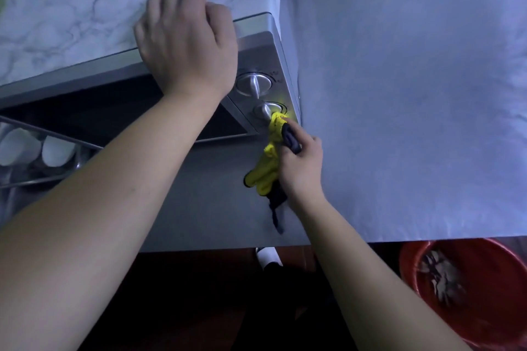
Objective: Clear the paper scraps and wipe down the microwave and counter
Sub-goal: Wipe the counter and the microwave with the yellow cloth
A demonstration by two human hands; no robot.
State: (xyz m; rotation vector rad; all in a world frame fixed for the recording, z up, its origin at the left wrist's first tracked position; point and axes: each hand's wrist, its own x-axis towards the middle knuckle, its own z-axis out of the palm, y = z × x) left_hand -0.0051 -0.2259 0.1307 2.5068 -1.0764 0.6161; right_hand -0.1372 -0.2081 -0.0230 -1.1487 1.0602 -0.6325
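A silver microwave (pixel 256 48) with a marble-patterned top stands on the counter (pixel 413 94), which is covered in pale sheet. My left hand (pixel 185 43) rests flat on the microwave's top front edge, fingers spread. My right hand (pixel 301 162) grips a yellow and dark cloth (pixel 271 151) and presses its tip against the lower of two round knobs (pixel 269 110) on the control panel. The upper knob (pixel 253 84) is uncovered. Crumpled paper scraps (pixel 442 276) lie in a red bucket (pixel 490 265) on the floor at the lower right.
A wire dish rack (pixel 42 151) with white bowls stands left of the microwave. The microwave's dark door window (pixel 99 117) faces me. A white and dark object (pixel 268 258) shows below the counter's front edge.
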